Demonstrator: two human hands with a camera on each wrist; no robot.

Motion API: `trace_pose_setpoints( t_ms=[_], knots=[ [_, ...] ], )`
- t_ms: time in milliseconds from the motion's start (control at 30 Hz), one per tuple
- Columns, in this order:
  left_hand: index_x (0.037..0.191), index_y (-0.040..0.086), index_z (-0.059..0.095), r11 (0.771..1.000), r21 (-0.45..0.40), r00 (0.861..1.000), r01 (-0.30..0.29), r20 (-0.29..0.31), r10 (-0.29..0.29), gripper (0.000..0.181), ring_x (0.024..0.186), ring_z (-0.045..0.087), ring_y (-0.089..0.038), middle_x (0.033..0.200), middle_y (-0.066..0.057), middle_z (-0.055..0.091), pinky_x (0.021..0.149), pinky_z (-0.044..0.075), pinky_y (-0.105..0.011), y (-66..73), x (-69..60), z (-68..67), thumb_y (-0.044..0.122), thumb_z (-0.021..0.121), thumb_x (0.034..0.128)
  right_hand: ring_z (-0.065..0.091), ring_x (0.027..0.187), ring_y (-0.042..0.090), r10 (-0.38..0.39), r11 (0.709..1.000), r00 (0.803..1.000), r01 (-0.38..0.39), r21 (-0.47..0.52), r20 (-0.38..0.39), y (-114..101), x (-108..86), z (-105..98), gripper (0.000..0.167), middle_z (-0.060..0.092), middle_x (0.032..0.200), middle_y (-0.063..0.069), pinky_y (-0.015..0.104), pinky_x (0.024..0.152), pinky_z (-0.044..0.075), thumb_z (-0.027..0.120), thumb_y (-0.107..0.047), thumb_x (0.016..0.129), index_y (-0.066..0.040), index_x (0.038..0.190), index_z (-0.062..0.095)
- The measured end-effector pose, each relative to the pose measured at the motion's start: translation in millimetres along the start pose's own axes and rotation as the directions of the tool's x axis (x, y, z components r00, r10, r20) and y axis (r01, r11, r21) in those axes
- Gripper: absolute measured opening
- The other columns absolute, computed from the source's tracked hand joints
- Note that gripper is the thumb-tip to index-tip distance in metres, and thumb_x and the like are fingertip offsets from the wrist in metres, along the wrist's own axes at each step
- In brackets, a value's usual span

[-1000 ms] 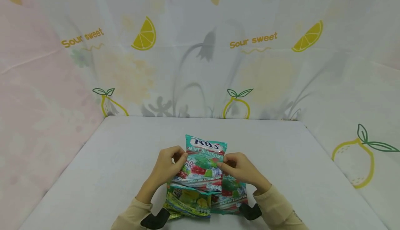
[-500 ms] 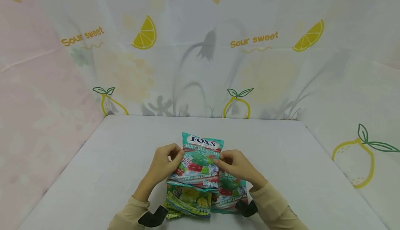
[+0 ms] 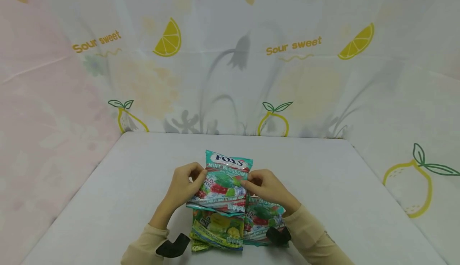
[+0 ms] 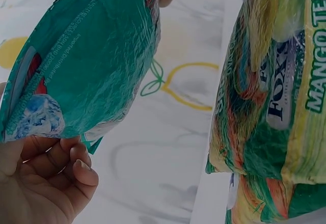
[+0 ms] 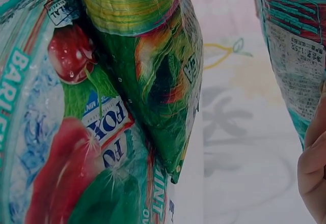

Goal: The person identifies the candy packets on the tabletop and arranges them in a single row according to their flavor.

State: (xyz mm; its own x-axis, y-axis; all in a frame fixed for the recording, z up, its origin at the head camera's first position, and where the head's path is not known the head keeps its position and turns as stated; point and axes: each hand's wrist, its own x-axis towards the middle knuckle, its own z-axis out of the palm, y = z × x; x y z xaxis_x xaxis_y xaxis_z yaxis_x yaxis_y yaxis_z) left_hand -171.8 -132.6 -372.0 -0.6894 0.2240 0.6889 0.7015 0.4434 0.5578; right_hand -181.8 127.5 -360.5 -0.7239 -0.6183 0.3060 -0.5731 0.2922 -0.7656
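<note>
Where the lemon-printed backdrop ends, a white worktop spreads out below it. Biggest to the eye of what it carries or faces is the raised Mint Blossom bag, tilted above the worktop and, going by the wrist views, apart from the other bags. Beneath it lie a second mint bag and, edges meeting, a yellow-green mango bag, with a thin strip of another yellow packet peeping from under that. I judge the work partway along: one bag is already lifted and secured, but it is not yet let go; how many lie hidden cannot be told. Well separated, the hands clamp that bag between them, the left hand pinching its left edge, the right hand its right.
</note>
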Motion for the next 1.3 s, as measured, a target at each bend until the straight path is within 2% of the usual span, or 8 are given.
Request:
trace_pose_setpoints(
  t_ms=[200,500,700,767,967,1100,1200,1300],
  knots=[
    [0.073,0.008,0.062,1.000,0.010,1.000,0.007,-0.005,-0.007,0.017,0.052,0.046,-0.002,0.061,0.008,0.055,0.049,0.041,-0.023,-0.1,2.4,-3.8,-0.005,0.061,0.0845,0.038,0.046,0.003,-0.012,0.999,1.000,0.012,0.030,0.010,2.1,4.1,1.7,0.029,0.051,0.055,0.009,0.024,0.049,0.039,0.056,-0.010,0.094,-0.005,0.065,0.053],
    [0.073,0.007,0.063,0.999,0.021,0.999,0.038,-0.013,-0.037,0.016,0.052,0.047,-0.003,0.061,0.008,0.056,0.049,0.042,-0.023,-3.8,2.9,-9.2,-0.004,0.061,0.0851,0.039,0.047,0.004,0.047,0.999,0.999,-0.047,0.010,0.017,-0.9,13.3,3.5,0.030,0.056,0.060,0.015,0.023,0.048,0.039,0.057,-0.014,0.095,-0.004,0.067,0.057],
    [0.073,0.007,0.063,0.999,0.036,0.999,0.041,-0.016,-0.041,0.016,0.052,0.047,-0.003,0.061,0.008,0.056,0.050,0.042,-0.023,-5.1,4.2,-11.8,-0.004,0.061,0.0852,0.041,0.048,0.006,0.042,0.999,0.999,-0.042,0.011,0.017,0.5,19.4,4.0,0.029,0.054,0.059,0.007,0.024,0.051,0.041,0.057,-0.012,0.094,-0.003,0.067,0.058],
    [0.073,0.006,0.063,0.998,0.038,0.999,0.045,-0.012,-0.045,0.016,0.053,0.047,-0.003,0.061,0.008,0.056,0.050,0.042,-0.023,-5.7,4.7,-12.4,-0.004,0.061,0.0851,0.042,0.048,0.006,0.037,0.999,0.999,-0.037,0.009,0.020,2.6,20.8,3.9,0.029,0.054,0.058,0.007,0.025,0.051,0.041,0.057,-0.012,0.094,-0.003,0.066,0.058],
    [0.072,0.006,0.062,0.996,0.047,0.997,0.075,-0.013,-0.074,0.016,0.053,0.046,-0.004,0.060,0.008,0.055,0.050,0.041,-0.023,-8.7,6.4,-13.8,-0.004,0.061,0.0851,0.041,0.048,0.005,0.035,0.999,0.999,-0.036,0.022,0.030,7.1,26.0,4.2,0.032,0.055,0.060,0.018,0.024,0.049,0.039,0.056,-0.015,0.095,-0.004,0.065,0.057],
    [0.073,0.006,0.062,0.995,0.050,0.996,0.084,-0.013,-0.083,0.015,0.053,0.046,-0.004,0.060,0.008,0.055,0.050,0.041,-0.023,-9.4,6.4,-14.4,-0.003,0.061,0.0855,0.043,0.047,0.006,0.039,0.999,0.999,-0.040,0.026,0.030,6.1,28.7,3.8,0.030,0.057,0.059,0.012,0.024,0.048,0.038,0.056,-0.014,0.095,-0.003,0.066,0.059],
    [0.073,0.005,0.063,0.995,0.053,0.996,0.085,-0.016,-0.085,0.015,0.052,0.046,-0.004,0.059,0.007,0.055,0.049,0.041,-0.024,-10.4,5.9,-14.4,-0.003,0.061,0.0855,0.048,0.047,0.014,0.037,0.999,0.999,-0.038,0.020,0.026,5.1,30.5,4.0,0.029,0.059,0.060,0.007,0.024,0.048,0.039,0.057,-0.013,0.094,-0.001,0.068,0.061],
    [0.073,0.004,0.062,0.994,0.056,0.996,0.092,-0.022,-0.091,0.015,0.052,0.046,-0.003,0.059,0.007,0.055,0.048,0.041,-0.024,-12.2,5.8,-14.1,-0.003,0.061,0.0854,0.051,0.049,0.024,0.034,0.999,0.999,-0.034,0.013,0.026,5.8,32.3,4.6,0.029,0.060,0.061,0.008,0.025,0.049,0.041,0.057,-0.012,0.094,-0.001,0.068,0.062]
  ],
)
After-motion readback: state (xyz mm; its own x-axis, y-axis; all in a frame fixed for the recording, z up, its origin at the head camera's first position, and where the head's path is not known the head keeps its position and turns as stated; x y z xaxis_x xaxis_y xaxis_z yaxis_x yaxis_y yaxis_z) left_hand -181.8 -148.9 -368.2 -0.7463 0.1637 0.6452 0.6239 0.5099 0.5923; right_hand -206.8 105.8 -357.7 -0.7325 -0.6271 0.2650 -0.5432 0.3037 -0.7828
